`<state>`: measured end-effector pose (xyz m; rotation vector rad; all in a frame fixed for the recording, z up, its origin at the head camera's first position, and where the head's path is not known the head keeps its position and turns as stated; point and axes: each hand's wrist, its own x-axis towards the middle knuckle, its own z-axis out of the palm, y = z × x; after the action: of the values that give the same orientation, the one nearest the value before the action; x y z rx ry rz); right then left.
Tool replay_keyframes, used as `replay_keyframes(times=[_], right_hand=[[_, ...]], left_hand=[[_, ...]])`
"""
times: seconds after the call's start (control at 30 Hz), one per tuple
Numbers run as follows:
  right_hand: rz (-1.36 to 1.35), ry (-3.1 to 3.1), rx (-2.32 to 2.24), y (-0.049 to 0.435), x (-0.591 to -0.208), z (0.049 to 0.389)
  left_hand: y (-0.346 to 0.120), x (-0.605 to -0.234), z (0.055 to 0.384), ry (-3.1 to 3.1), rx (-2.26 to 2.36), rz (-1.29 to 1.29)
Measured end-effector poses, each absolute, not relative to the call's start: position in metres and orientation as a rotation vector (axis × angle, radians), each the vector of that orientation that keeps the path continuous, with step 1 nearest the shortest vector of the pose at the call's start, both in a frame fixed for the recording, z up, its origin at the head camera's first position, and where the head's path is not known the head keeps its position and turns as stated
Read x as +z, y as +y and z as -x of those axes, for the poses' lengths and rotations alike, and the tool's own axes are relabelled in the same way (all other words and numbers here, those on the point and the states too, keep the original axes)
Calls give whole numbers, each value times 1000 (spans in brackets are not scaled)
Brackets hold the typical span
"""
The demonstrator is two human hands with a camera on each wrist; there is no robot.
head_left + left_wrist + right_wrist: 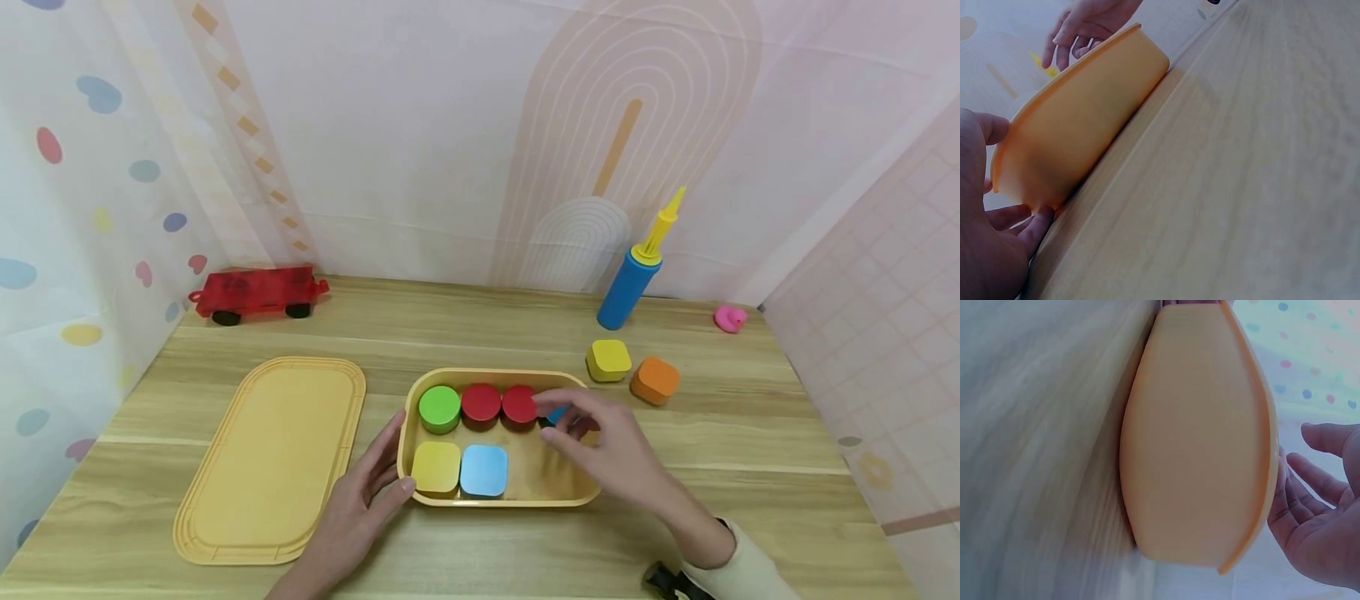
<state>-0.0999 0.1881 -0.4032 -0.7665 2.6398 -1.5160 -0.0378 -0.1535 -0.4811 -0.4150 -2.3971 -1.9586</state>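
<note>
A yellow-orange plastic box (543, 471) stands in the middle of the table. My left hand (358, 504) grips its left end, thumb at the rim and fingers around the wall. Over the box's right end is my right hand (617, 446), thumb apart from the bent fingers, right above a blue block (556, 414) that it partly hides. The back row also holds a green round block (439, 408) and two red round blocks, one left (481, 405) and one right (519, 406). In front sit a yellow square block (437, 467) and a light blue square block (483, 470).
The matching flat lid (270, 458) lies at the left. Behind the box's right end are another yellow block (608, 360) and an orange block (656, 380). A blue-and-yellow pump (630, 287), a pink duck (730, 318) and a red toy wagon (258, 292) stand near the back edge.
</note>
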Motion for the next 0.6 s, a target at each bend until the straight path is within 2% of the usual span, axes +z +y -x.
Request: replay_keyframes(times=[0.6], right_hand=[[619, 2760, -1610, 232, -402, 100]], left_hand=[[-153, -481, 38, -2387, -1963, 433]])
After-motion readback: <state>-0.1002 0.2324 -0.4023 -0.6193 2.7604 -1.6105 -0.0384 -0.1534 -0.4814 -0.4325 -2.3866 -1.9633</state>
